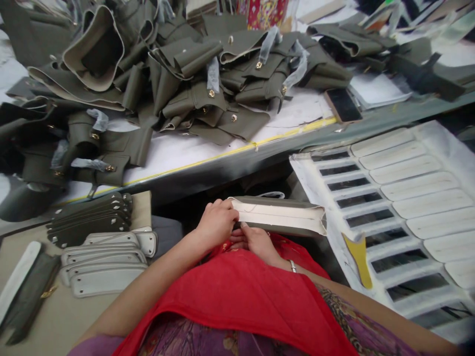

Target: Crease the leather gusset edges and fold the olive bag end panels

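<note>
Both my hands hold a long olive leather piece with a pale cream lining [282, 216], lying across my lap above red cloth [241, 291]. My left hand [217, 222] is curled over its left end, fingers closed on the edge. Just beneath it, my right hand [256, 242] grips the lower edge of the piece from underneath, thumb on top. The piece's right end is folded open, near the white tray.
A heap of olive leather parts with brass studs [193, 84] covers the worktable [222, 148] ahead. Stacked grey and olive strips [104, 257] lie at my left. A white slotted tray [401, 198] with cream strips and a yellow tool [359, 257] stands at right. A phone [343, 105] rests on the table.
</note>
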Demonstrator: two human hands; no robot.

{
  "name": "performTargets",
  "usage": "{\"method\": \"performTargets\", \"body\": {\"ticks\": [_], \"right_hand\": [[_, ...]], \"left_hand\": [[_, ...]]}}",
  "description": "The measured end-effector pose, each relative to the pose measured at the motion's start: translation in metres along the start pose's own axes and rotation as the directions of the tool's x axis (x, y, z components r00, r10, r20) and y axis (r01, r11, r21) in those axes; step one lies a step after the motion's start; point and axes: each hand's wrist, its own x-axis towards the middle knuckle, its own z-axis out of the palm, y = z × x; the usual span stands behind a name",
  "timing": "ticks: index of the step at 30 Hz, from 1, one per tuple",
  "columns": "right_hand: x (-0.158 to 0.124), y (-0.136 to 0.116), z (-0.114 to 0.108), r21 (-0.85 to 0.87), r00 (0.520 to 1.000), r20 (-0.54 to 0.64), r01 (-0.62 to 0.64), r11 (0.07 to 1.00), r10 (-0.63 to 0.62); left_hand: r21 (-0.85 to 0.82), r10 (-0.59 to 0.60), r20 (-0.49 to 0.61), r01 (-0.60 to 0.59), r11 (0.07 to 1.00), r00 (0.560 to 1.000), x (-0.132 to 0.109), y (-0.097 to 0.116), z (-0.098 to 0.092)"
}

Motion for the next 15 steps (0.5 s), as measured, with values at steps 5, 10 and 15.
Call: {"method": "performTargets", "body": {"ticks": [5, 10, 15], "right_hand": [[-0.003, 0.012, -0.011, -0.127, 0.974, 0.221, 0.082, 0.989, -0.053], [-0.046, 0.012, -0.095, -0.379, 0.880, 0.398, 0.415, 0.827, -0.259], [-0.105, 0.026, -0.238, -0.846, 0.804, -0.307, 0.014, 0.533, -0.508]], "left_hand": [[0.086, -0.001, 0.014, 0.000, 0.996, 1.000, -0.001, 0.009, -0.002], [0.135, 0.093, -0.111, -0.078, 0.988, 0.989, 0.001, 0.023, 0.007], [0.169, 0.221, -0.130, -0.198, 0.966, 0.967, 0.034, 0.051, 0.032]]}}
